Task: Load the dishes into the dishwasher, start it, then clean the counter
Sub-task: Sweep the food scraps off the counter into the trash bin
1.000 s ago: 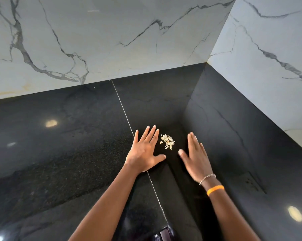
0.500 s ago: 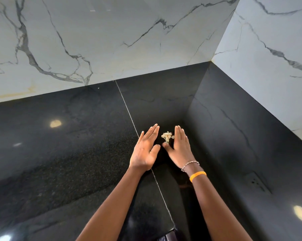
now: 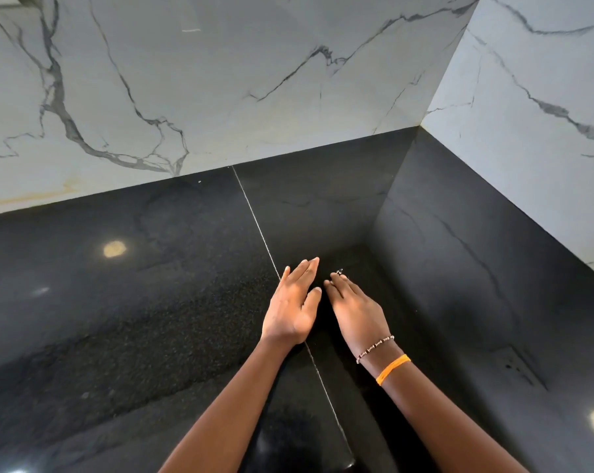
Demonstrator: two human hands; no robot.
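My left hand (image 3: 294,303) and my right hand (image 3: 355,307) lie side by side on the glossy black counter (image 3: 135,319), close to its inner corner. The fingers of both are straight and point away from me, edges nearly touching. The pale crumbs that lay between them are hidden under or between the hands. A small dark ring shows on a finger of my right hand. No dishes or dishwasher are in view.
A black upstand (image 3: 476,268) rises along the right and back of the counter, with white veined marble walls (image 3: 220,80) above. A thin seam (image 3: 254,220) runs across the counter toward my left hand. The counter's front edge is at the bottom.
Both hands have slid together over the pile of pale crumbs, which showed between them before and is now covered. The right hand moved left the most.
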